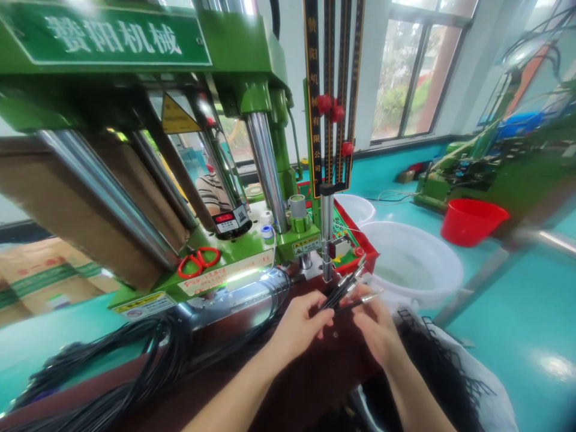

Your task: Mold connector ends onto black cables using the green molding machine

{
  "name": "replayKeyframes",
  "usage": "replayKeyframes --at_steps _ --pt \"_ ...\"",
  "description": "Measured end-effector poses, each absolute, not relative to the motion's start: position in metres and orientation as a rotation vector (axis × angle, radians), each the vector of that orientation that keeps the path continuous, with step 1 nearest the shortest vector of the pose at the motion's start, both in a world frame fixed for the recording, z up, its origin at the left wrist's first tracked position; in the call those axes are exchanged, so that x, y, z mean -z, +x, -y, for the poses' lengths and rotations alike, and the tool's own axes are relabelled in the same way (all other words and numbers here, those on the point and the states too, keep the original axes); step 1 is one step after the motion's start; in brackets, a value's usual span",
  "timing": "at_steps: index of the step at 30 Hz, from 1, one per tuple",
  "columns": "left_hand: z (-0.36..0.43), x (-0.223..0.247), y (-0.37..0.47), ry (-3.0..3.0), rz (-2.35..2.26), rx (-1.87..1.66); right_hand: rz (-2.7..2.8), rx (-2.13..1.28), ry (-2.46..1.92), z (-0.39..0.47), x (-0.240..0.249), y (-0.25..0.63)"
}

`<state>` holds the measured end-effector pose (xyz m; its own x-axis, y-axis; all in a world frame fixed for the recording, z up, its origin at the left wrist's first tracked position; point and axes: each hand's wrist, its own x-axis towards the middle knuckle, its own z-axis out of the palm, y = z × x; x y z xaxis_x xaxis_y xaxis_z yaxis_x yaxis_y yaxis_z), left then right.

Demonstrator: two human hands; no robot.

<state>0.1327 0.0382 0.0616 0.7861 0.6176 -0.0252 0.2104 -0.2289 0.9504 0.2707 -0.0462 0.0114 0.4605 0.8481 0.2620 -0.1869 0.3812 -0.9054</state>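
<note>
Over the dark reddish-brown bench, my left hand is closed around a bundle of thin black cables. Their bright metal plug-like ends point up and to the right. My right hand is at the tip end of the bundle, its fingers curled around one cable whose metal end sticks out to the right; the fingertips are partly hidden. More black cable lies in a long loose hank along the bench on the left.
A green press machine with steel columns stands ahead, orange-handled scissors on its ledge. Right of it are a red control box, white tubs and a red bucket. Another person's striped sleeve shows behind the press.
</note>
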Motion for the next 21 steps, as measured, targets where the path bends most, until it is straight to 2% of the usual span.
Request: replayKeyframes --at_steps 2,7,16,21 --pt "-0.0384 -0.0598 0.1332 1.775 -0.642 -0.406 0.874 -0.830 -1.005 0.0420 -0.0155 0.2682" --pt "-0.0395 -0.0598 0.1333 1.720 -0.588 -0.401 0.888 -0.705 -1.188 0.0358 -0.0164 0.2675" --pt "-0.0410 -0.0649 0.1350 1.760 -0.573 -0.360 0.644 -0.608 -1.005 0.0364 -0.0144 0.2641" --pt "-0.0407 -0.0672 0.1357 1.770 -0.583 -0.325 0.539 -0.676 -0.914 0.0349 -0.0147 0.2673"
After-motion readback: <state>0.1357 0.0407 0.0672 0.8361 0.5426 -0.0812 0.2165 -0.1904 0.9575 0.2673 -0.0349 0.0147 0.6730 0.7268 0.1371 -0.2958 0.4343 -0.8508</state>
